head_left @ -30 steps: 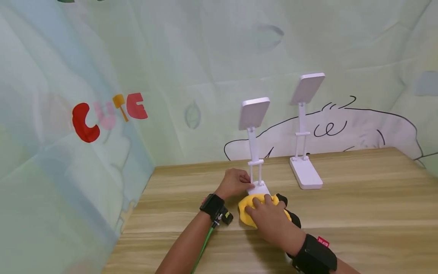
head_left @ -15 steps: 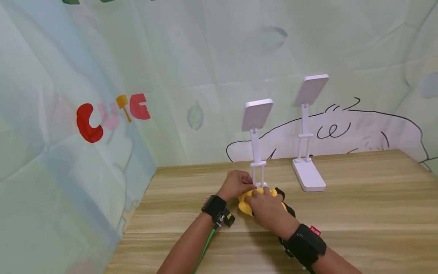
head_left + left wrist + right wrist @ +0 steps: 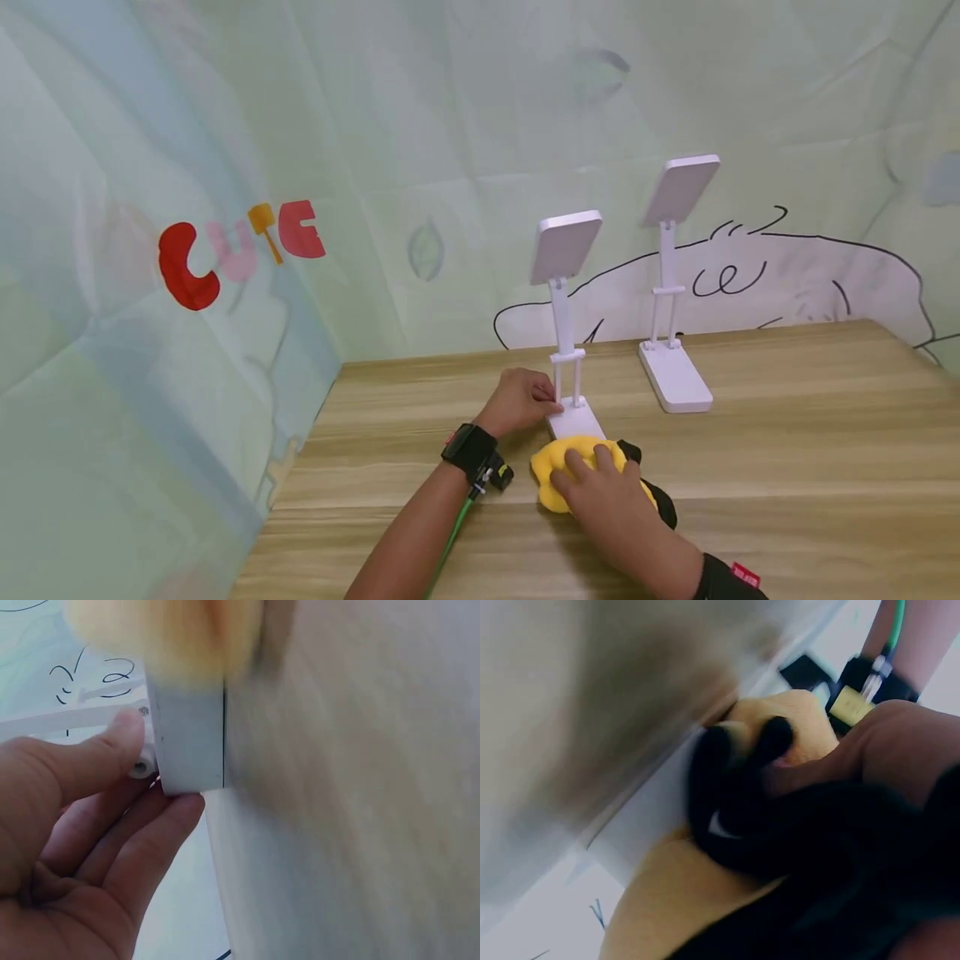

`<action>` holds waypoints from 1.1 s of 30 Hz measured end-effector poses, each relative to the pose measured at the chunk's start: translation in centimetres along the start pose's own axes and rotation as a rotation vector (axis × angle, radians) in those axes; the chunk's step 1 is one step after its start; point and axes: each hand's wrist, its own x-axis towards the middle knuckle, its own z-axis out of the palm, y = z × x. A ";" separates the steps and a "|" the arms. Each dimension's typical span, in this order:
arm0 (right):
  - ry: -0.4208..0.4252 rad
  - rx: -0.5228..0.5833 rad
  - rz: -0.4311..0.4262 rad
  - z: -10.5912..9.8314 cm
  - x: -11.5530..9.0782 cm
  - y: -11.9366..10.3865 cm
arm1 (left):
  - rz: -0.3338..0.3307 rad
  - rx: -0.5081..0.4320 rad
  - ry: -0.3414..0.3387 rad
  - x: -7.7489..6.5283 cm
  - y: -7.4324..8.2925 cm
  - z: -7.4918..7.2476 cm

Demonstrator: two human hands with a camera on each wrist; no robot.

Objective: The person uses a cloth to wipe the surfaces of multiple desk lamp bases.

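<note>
A white desk lamp [image 3: 566, 333] with a tilted panel head stands on the wooden table. My left hand [image 3: 517, 402] pinches the rear of its base [image 3: 575, 422]; in the left wrist view the thumb presses the base's top beside the hinge while fingers touch its back edge. My right hand [image 3: 611, 504] grips a soft, bunched yellow-and-black cloth-like piece [image 3: 555, 467] at the front end of the base, covering that end. Blurred in the right wrist view, its black part [image 3: 727, 817] shows rounded lobes and a small white mark.
A second white lamp [image 3: 675, 377] stands behind and to the right of the first. Printed fabric [image 3: 420, 167] hangs at the table's back and left. A green cable [image 3: 452, 537] runs along my left forearm.
My right hand slid the yellow-and-black piece forward over the lamp base, then drew it back toward me, baring most of the base's top. The left hand kept its hold.
</note>
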 end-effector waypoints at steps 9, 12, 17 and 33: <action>-0.160 0.014 0.008 -1.0 -3.5 -0.5 | 0.013 -0.013 0.011 0.1 0.0 0.1; -0.220 0.038 0.004 -1.2 -3.8 -0.4 | 0.001 -0.022 0.005 0.1 0.1 -0.1; -0.225 0.062 -0.011 -1.1 -3.9 -0.1 | -0.002 -0.035 -0.002 0.0 0.3 -0.2; -0.076 0.356 0.004 -0.6 1.4 4.0 | -0.003 -0.073 -0.033 0.1 -0.5 -0.4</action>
